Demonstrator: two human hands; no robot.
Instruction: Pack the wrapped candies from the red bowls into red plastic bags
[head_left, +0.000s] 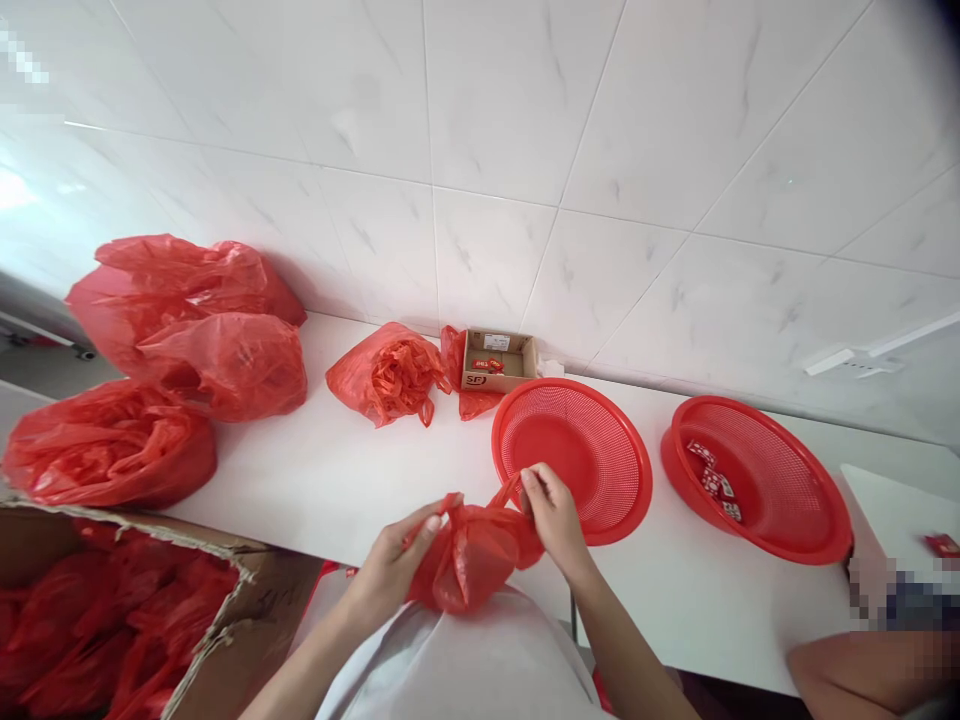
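Observation:
A filled red plastic bag (476, 560) is held up against my front, its top gathered between both hands. My left hand (401, 550) pinches one side of the bag's top between thumb and fingers. On the other side, my right hand (551, 510) grips a stretched handle of the same bag. What lies inside the bag cannot be made out. Just beyond my right hand stands a red mesh basket (570, 450) with nothing visible in it.
A second red basket (795, 480) holds several small patterned packets. By the wall are a small cardboard box (480, 378) and a crumpled red bag (390, 375). Filled red bags (112, 440) crowd the left, above a large carton (247, 600) of red bags. A person's arm (862, 665) rests at right.

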